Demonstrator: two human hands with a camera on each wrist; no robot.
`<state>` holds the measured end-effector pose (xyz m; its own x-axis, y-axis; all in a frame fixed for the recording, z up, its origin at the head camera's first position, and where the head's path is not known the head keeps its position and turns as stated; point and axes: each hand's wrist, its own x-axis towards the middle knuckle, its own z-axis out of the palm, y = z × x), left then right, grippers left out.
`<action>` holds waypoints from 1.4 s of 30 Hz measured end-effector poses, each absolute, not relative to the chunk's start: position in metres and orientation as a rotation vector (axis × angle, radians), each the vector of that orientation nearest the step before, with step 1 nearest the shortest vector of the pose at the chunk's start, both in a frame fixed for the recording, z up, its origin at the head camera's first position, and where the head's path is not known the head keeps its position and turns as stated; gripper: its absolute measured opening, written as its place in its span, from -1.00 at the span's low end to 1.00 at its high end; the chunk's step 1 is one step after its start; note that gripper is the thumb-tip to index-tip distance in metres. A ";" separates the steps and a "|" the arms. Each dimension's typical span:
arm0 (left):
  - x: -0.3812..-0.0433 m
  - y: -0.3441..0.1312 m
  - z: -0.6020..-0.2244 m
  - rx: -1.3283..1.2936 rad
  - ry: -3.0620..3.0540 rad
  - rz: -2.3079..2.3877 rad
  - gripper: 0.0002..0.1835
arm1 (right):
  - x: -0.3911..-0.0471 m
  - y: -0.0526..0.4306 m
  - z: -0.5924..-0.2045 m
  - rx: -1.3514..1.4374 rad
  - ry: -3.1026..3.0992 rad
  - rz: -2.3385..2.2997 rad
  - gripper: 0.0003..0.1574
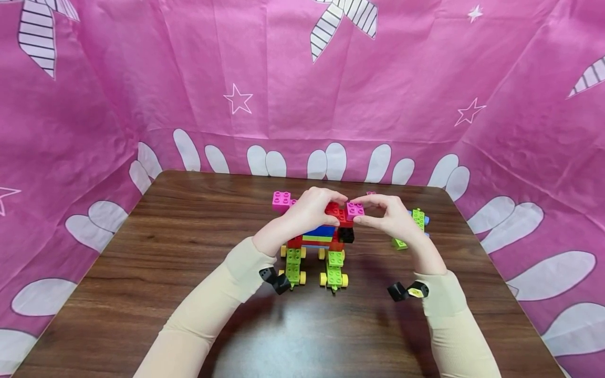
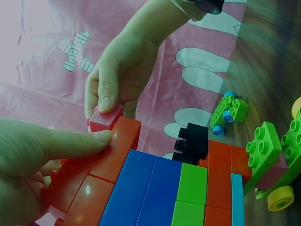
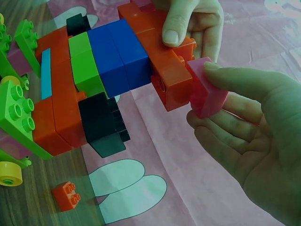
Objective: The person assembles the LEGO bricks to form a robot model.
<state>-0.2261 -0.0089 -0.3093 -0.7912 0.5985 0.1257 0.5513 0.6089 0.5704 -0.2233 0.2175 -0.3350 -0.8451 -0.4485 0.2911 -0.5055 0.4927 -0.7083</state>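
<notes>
A tall toy-brick build (image 1: 321, 231) stands on green wheeled bases (image 1: 293, 268) with yellow wheels. Its body stacks red, green and blue bricks (image 2: 129, 186), and a black brick (image 3: 103, 125) juts from one side. My left hand (image 1: 314, 212) grips the red bricks (image 2: 101, 174) at the top, thumb across their side and fingers partly hidden behind. Between thumb and fingers, my right hand (image 1: 389, 215) pinches a pink brick (image 1: 355, 211) against the end of the red top layer. Whether its studs are fully seated cannot be told.
Another pink brick (image 1: 281, 199) sits high on the build's left end. To the right on the wooden table (image 1: 189, 241) lies a green wheeled piece (image 2: 229, 112) with blue wheels. A small red brick (image 3: 67, 196) lies near the table's back edge. Pink curtains (image 1: 293, 79) surround the table.
</notes>
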 end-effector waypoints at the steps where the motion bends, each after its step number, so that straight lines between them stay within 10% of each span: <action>1: -0.226 -0.009 -0.309 0.982 2.748 0.935 -0.43 | -0.223 0.217 -0.335 0.849 -2.659 1.289 -0.58; 42: -0.224 -0.009 -0.311 0.991 2.757 0.969 -0.45 | -0.223 0.215 -0.332 0.907 -2.669 1.197 -0.59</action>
